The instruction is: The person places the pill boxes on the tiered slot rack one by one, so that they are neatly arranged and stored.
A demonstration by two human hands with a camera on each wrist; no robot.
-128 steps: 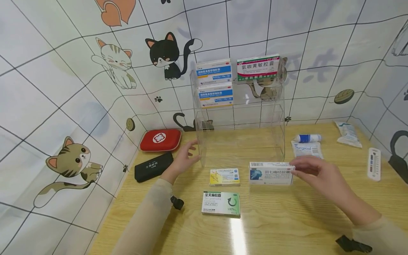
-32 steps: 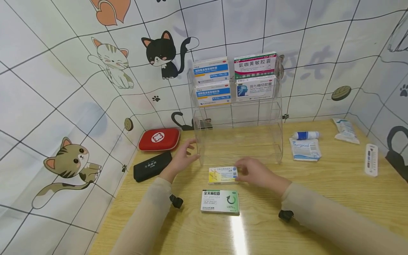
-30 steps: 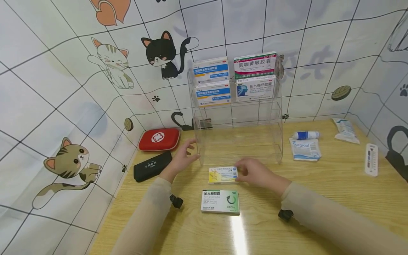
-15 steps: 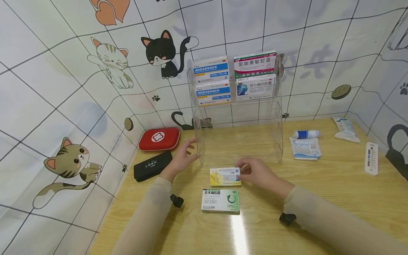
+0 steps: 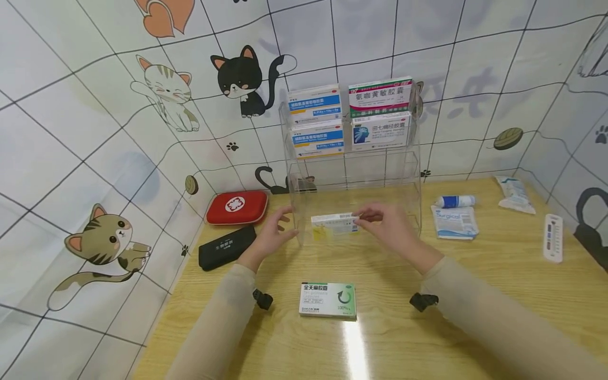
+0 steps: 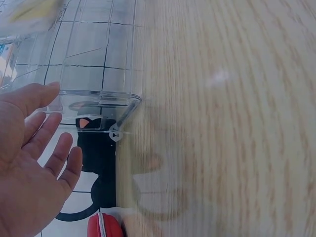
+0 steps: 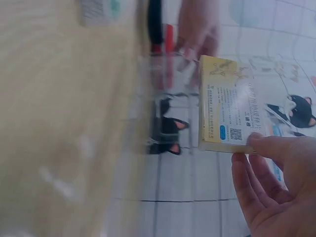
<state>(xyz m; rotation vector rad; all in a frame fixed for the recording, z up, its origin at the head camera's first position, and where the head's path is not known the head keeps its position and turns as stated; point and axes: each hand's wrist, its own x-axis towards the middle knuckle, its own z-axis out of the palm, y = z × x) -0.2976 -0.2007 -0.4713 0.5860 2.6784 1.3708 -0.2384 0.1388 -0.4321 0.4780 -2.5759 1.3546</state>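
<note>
My right hand [image 5: 396,232] pinches the right end of a yellow-and-white medicine box [image 5: 332,224] between thumb and fingers. The box is raised off the table at the lower front of a clear acrylic display rack [image 5: 295,184]; whether it touches the shelf I cannot tell. The right wrist view shows the printed face of this medicine box [image 7: 229,106]. My left hand [image 5: 271,236] rests at the rack's lower left side, its thumb by the front edge and its fingers spread loosely, as the left wrist view of that hand [image 6: 34,153] shows.
Two blue-and-white boxes [image 5: 317,140], a red-and-green box [image 5: 380,97] and a white box [image 5: 381,132] stand on the upper shelves. A green-and-white box [image 5: 328,300] lies in front. Left are a red case [image 5: 237,208] and black case [image 5: 227,248]; right, a surgical packet [image 5: 454,221].
The white box went from the right hand onto the rack. Then the right hand took the yellow-and-white box off the table, tilted it upright and moved it up to the rack. The left hand stayed.
</note>
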